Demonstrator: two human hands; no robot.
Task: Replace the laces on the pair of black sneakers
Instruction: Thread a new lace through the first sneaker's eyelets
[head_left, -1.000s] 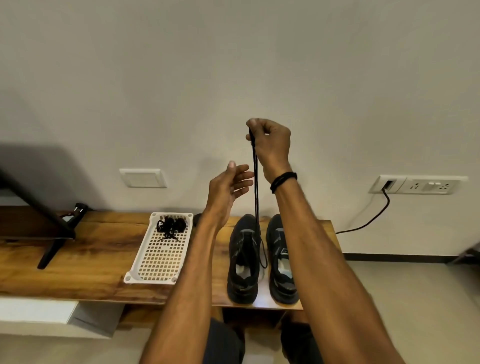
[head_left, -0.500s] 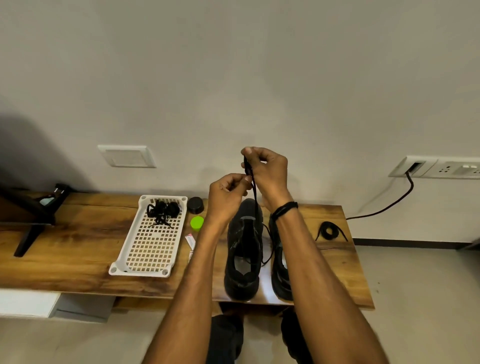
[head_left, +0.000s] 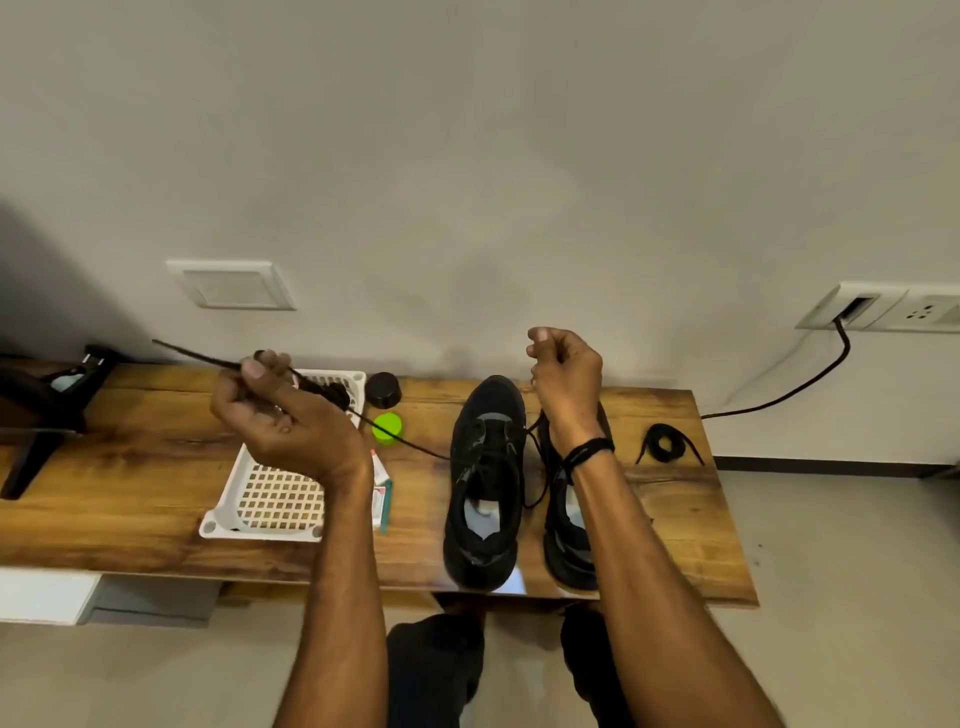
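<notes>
My left hand (head_left: 280, 410) pinches one end of the black lace (head_left: 400, 441), pulled taut out to the left over the white basket (head_left: 270, 499). My right hand (head_left: 566, 384) grips the other end above the two black sneakers (head_left: 485, 483) on the wooden surface (head_left: 130, 493).

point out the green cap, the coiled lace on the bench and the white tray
green cap (head_left: 387, 427), head view, middle of its top
coiled lace (head_left: 662, 446), head view, on the coil
white tray (head_left: 270, 501), head view, bare grid floor
</notes>
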